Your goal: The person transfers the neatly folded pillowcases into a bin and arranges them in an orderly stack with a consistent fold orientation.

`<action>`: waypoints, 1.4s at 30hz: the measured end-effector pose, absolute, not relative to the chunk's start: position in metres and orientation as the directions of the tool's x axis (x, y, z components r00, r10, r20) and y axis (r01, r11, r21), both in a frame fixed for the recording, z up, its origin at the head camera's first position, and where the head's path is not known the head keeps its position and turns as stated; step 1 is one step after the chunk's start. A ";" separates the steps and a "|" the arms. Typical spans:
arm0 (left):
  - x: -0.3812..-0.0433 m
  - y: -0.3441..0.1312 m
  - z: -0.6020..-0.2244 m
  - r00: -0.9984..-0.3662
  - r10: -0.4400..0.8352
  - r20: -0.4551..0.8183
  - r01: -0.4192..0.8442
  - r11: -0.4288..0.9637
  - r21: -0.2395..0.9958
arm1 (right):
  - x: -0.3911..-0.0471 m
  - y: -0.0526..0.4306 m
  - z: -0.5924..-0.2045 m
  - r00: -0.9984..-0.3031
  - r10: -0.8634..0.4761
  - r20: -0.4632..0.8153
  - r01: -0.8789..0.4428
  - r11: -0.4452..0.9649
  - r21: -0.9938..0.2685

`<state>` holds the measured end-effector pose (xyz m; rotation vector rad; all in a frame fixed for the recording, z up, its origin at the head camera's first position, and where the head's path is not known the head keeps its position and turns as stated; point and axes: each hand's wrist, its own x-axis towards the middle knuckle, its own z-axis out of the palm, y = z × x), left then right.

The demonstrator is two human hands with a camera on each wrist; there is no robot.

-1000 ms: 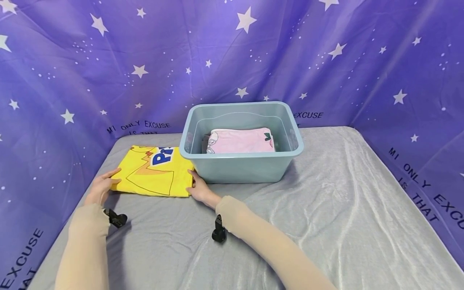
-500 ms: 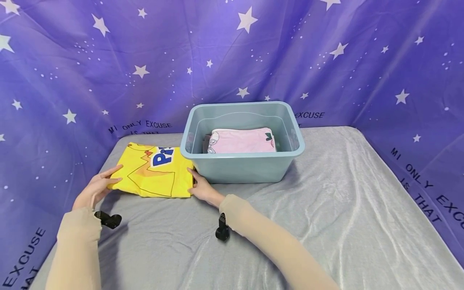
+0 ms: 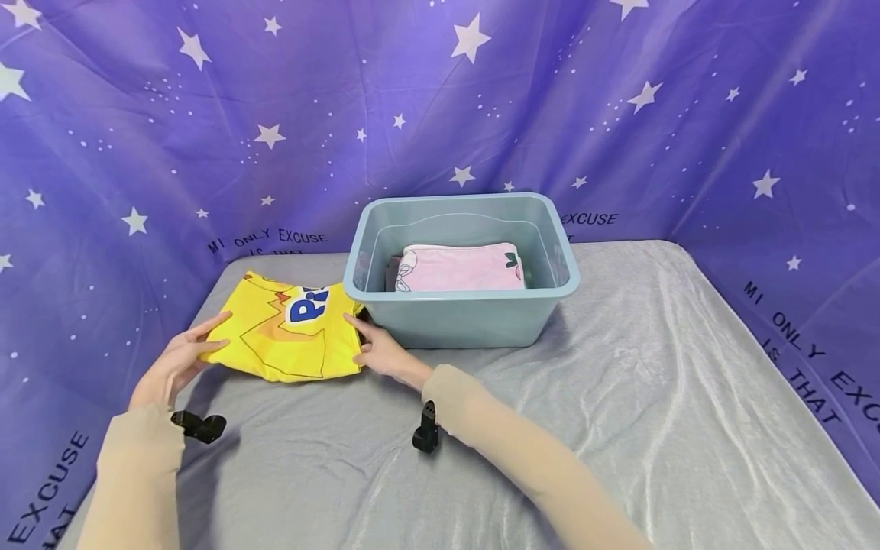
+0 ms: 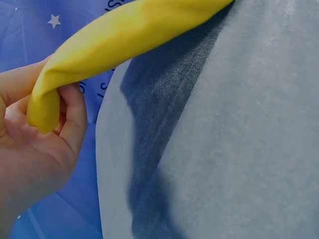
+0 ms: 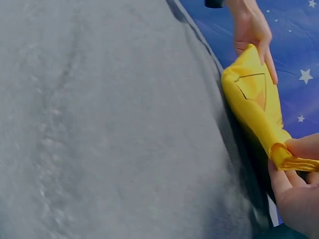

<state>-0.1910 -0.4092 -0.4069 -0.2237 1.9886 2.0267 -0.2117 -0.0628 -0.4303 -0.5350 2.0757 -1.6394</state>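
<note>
A folded yellow garment (image 3: 271, 336) with blue "Pi" lettering and a cartoon print stretches between both hands at the left of the head view. My left hand (image 3: 172, 367) pinches its left end, thumb on top and fingers beneath; the left wrist view shows the garment's edge (image 4: 114, 47) raised over its shadow. At the opposite end my right hand (image 3: 385, 354) grips the stacked layers, seen close up in the right wrist view between thumb and fingers (image 5: 281, 184). The middle of the garment sags a little, its front edge bowed downward.
A blue-grey plastic bin (image 3: 461, 321) stands directly right of the garment. Inside lie a folded pink cloth (image 3: 461, 267) and something dark grey (image 3: 393, 273). Grey fabric (image 3: 619, 428) covers the surface, and a purple star-print curtain (image 3: 412, 99) hangs behind and at both sides.
My left hand has shifted left, raising that end of the garment. The front edge, straight before, now sags and creases. My right hand still holds its end; the bin stays put.
</note>
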 end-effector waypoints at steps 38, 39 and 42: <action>-0.130 -0.412 -0.380 -0.958 0.281 0.058 -0.005 -0.219 0.976 | -0.207 -0.041 -0.368 -0.533 -0.846 -0.001 -0.262 0.166 -0.951; -0.129 -0.411 -0.379 -0.956 0.286 0.069 -0.001 -0.238 0.971 | -0.206 -0.041 -0.366 -0.523 -0.852 0.005 -0.265 0.157 -0.951; -0.125 -0.410 -0.374 -0.951 0.292 0.102 0.011 -0.296 0.955 | -0.206 -0.040 -0.360 -0.500 -0.866 0.026 -0.285 0.136 -0.949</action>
